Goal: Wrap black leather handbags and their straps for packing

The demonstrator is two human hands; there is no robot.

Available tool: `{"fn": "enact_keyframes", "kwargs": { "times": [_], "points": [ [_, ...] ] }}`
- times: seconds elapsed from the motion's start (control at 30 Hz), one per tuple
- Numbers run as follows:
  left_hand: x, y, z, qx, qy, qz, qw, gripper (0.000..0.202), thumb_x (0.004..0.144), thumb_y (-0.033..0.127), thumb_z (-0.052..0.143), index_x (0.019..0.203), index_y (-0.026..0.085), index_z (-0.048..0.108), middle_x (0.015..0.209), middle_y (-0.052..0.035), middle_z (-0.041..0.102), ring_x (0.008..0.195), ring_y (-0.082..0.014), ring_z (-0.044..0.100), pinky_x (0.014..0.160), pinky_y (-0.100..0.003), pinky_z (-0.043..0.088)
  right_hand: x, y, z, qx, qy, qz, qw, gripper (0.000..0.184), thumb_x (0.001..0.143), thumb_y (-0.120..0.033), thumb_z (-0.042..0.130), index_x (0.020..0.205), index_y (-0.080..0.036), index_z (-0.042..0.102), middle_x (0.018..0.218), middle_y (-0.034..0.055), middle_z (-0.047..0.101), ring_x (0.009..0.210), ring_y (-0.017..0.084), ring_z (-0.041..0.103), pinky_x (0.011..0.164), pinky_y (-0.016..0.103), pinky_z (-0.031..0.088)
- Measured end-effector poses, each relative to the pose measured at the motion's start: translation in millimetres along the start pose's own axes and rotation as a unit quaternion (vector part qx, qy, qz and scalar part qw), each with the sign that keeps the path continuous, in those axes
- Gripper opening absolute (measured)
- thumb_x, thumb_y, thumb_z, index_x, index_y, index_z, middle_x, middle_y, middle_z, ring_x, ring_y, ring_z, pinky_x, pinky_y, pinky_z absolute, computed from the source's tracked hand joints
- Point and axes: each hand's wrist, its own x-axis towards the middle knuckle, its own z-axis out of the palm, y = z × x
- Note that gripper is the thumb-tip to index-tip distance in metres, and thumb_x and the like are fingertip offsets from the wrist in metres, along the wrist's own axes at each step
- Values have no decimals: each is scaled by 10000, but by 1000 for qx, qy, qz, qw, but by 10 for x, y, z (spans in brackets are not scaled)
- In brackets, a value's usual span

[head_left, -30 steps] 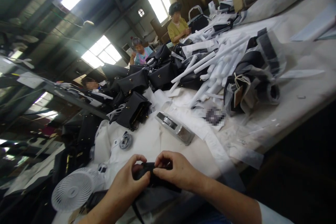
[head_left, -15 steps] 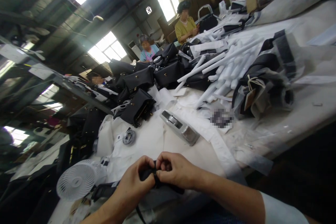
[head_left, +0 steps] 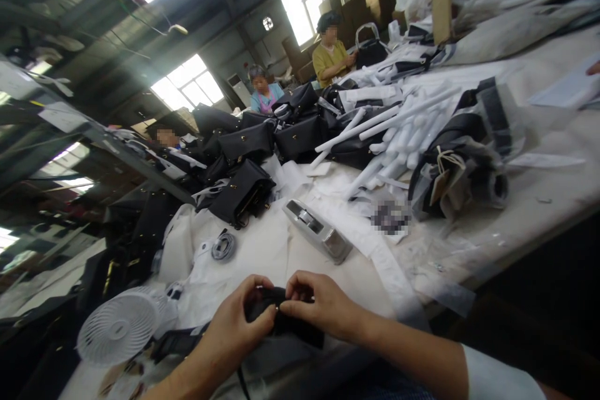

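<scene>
Low in the head view, a black leather-like piece (head_left: 300,330), perhaps part of a handbag, lies at the table's near edge, partly covered by my fingers. My left hand (head_left: 246,315) is closed on its left side, thumb and fingers pinching the upper edge. Close beside it, my right hand (head_left: 319,303) pinches the same edge with thumb and fingertips. A small bright spot shows between the two thumbs, too small to name. A thin black strap (head_left: 242,381) hangs below my left hand.
A grey tape dispenser (head_left: 319,230) stands ahead of my hands, with a coiled grey roll (head_left: 224,245) to its left. A white fan (head_left: 119,328) is at the left. Black handbags (head_left: 246,140) and white tubes (head_left: 398,131) are heaped beyond. Co-workers (head_left: 330,56) sit at the back.
My right fingertips have drawn slightly away from the left ones along the black piece's edge. The view has shifted a little, and another person's hand now shows at the far right edge.
</scene>
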Motion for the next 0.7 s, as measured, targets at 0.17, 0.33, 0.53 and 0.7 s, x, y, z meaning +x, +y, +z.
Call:
{"fn": "enact_keyframes", "kwargs": {
  "times": [0.17,0.33,0.53,0.7],
  "points": [
    [-97,-25,-168,24,6,24,999,684,767,417,673,1391,226,464,884,-11,717,830,-207,691,802,-307,531,-162,-74,-114,-108,26,-45,993,72,849,-254,680,887,-197,660,804,-7,664,770,159,602,706,251,446],
    [-314,-299,-197,36,66,70,995,492,754,333,696,1237,273,628,1071,-38,751,954,-234,709,851,-311,557,-245,-75,-1,-244,17,-133,960,695,717,-394,834,1330,-227,553,1326,106,599,1220,285,533,1066,409,390],
    [-537,-459,-69,6,110,100,989,428,768,232,619,1194,249,660,1126,-58,744,1017,-253,693,911,-350,543,-38,-5,73,-259,-68,-155,951,696,762,-154,695,1415,-219,466,1324,102,612,1214,270,572,1040,410,446],
    [-829,-648,-40,-136,80,36,987,349,779,326,653,1102,194,666,957,-56,735,880,-233,685,792,-305,540,447,-44,-271,-338,25,-166,926,583,751,-102,549,1326,-197,534,1294,106,624,1229,281,568,1081,477,415]
  ]
}}
